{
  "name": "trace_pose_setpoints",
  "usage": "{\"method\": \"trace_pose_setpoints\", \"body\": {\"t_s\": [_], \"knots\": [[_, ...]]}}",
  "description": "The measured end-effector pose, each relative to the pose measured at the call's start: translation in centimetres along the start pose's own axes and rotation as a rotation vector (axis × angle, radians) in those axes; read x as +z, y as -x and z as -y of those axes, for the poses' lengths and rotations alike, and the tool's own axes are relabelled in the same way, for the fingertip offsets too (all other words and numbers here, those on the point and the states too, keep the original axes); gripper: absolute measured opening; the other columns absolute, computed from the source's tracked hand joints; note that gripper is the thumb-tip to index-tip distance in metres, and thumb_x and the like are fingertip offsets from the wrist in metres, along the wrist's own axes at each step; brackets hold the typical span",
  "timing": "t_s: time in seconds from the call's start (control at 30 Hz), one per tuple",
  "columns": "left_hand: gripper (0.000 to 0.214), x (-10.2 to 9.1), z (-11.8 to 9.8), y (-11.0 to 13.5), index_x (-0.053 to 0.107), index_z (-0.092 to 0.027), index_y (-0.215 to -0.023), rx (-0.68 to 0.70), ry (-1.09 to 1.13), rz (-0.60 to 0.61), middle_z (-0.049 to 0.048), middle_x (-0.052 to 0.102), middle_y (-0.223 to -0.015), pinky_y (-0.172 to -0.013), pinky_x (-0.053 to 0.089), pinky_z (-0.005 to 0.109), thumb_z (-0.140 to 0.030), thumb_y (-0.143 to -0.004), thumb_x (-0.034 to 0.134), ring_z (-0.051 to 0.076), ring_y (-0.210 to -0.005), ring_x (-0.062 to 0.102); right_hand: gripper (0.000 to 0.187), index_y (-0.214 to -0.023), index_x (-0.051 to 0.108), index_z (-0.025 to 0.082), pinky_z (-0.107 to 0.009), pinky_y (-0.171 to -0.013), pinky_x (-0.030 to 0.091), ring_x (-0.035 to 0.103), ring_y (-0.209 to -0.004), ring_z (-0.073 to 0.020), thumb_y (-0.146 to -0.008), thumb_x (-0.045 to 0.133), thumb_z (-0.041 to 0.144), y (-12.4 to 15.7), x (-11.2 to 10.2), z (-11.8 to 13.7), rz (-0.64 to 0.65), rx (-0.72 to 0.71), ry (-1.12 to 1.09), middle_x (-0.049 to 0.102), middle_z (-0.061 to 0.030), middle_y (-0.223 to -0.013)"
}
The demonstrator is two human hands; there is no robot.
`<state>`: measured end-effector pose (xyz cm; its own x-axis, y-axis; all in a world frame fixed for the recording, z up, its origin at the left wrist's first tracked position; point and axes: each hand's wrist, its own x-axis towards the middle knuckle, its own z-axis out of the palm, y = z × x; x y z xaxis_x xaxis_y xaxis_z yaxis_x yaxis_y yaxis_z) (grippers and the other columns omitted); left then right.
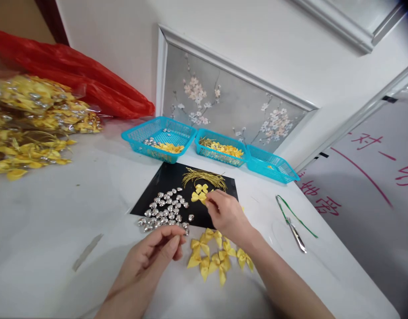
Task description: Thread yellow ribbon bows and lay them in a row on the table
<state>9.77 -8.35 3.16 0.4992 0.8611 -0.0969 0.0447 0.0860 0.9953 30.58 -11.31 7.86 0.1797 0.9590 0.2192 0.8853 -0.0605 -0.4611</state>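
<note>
My left hand (157, 250) is closed in a pinch at the near edge of a heap of silver heart-shaped beads (164, 208). Whether it grips one of those beads cannot be made out. Over the black mat (170, 175), my right hand (226, 213) has its thumb and fingers pressed together beside small yellow ribbon bows (199, 192); what sits in the pinch is hidden. A bundle of gold twist ties (204, 177) lies just beyond it. Several larger yellow bows (219, 261) rest on the white table between my forearms.
Three blue baskets (190, 137) line the wall, with beads, ribbon pieces and ties in them. Bagged yellow bows (41, 106) and a red plastic bag (80, 75) are piled at left. Small thread snips (296, 235) with a green cord (293, 206) lie at right.
</note>
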Motion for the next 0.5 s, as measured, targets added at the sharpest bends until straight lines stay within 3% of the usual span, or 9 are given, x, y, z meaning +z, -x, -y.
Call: {"method": "trace_pose_setpoints", "body": {"t_s": [0.1,0.17,0.33,0.43,0.5], "knots": [[0.035,0.2,-0.3,0.0,0.072,-0.028,-0.099,-0.005,0.054,-0.013,-0.0011,0.069,-0.085,-0.083,0.048,0.025,-0.059,-0.084,0.069,0.019,-0.088,0.060,0.022,-0.080,0.047,0.021,-0.024,-0.055,0.035,0.041,-0.060,-0.0123,-0.100,0.042,0.028,2.4,-1.4,-0.2,0.060,0.046,-0.293,0.043,0.0032,-0.067],[0.035,0.6,-0.7,0.1,0.074,-0.028,-0.098,-0.019,0.097,-0.016,-0.0007,0.071,-0.087,-0.085,0.049,0.025,-0.060,-0.083,0.071,0.019,-0.089,0.062,0.026,-0.081,0.044,0.021,-0.023,-0.052,0.032,0.035,-0.057,-0.0110,-0.100,0.040,0.039,4.1,-2.0,0.0,0.111,0.073,-0.461,0.037,0.0050,-0.066],[0.041,1.8,-2.4,0.5,0.076,-0.028,-0.100,-0.095,0.247,0.045,0.0024,0.076,-0.101,-0.089,0.055,0.030,-0.062,-0.076,0.077,0.023,-0.097,0.067,0.032,-0.086,0.053,0.018,-0.023,-0.055,0.032,0.038,-0.061,-0.0107,-0.096,0.051,0.048,6.8,-1.8,1.0,0.201,0.148,-0.814,0.046,0.0025,-0.070],[0.037,2.1,-3.1,0.5,0.077,-0.029,-0.098,-0.089,0.222,0.086,0.0012,0.075,-0.094,-0.079,0.056,0.025,-0.056,-0.074,0.081,0.020,-0.090,0.067,0.031,-0.086,0.058,0.016,-0.023,-0.058,0.032,0.041,-0.065,-0.0107,-0.093,0.061,0.045,7.5,-1.6,1.3,0.235,0.163,-0.976,0.051,0.0012,-0.073],[0.030,2.2,-3.4,0.5,0.078,-0.028,-0.095,-0.065,0.172,0.102,0.0000,0.074,-0.084,-0.074,0.055,0.022,-0.051,-0.076,0.082,0.017,-0.082,0.065,0.029,-0.087,0.059,0.016,-0.023,-0.059,0.032,0.041,-0.066,-0.0108,-0.094,0.062,0.044,7.8,-1.5,1.3,0.243,0.147,-0.966,0.052,0.0012,-0.074]]}}
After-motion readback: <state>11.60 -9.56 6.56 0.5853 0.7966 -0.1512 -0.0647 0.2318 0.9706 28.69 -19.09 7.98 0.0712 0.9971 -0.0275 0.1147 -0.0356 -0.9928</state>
